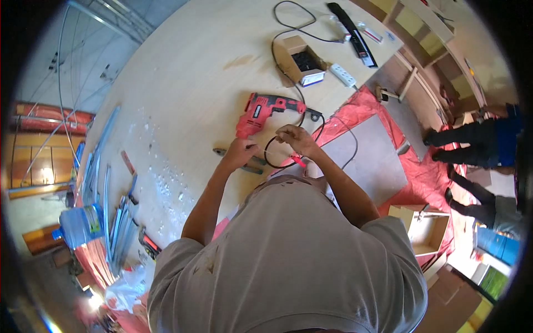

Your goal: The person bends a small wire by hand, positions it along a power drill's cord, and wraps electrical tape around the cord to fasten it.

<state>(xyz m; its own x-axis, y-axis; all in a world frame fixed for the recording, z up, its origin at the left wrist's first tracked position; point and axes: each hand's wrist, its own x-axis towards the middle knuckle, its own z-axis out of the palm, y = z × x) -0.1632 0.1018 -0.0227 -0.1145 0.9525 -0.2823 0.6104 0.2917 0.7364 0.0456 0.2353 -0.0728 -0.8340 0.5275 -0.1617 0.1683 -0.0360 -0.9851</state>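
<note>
In the head view, a red power drill [260, 112] lies on the desk [186, 72]. On the drill's near side, the left hand [240, 154] and right hand [297, 140] bunch their fingertips; whether either grip pinches anything, I cannot tell. Beyond the drill sits an open cardboard box [312, 78].

Pale worktop [183, 83] fills the middle, red sheeting [419, 188] sprawls to its right, wooden frames [426, 20] upper right, light [95, 301] blazing lower left!
</note>
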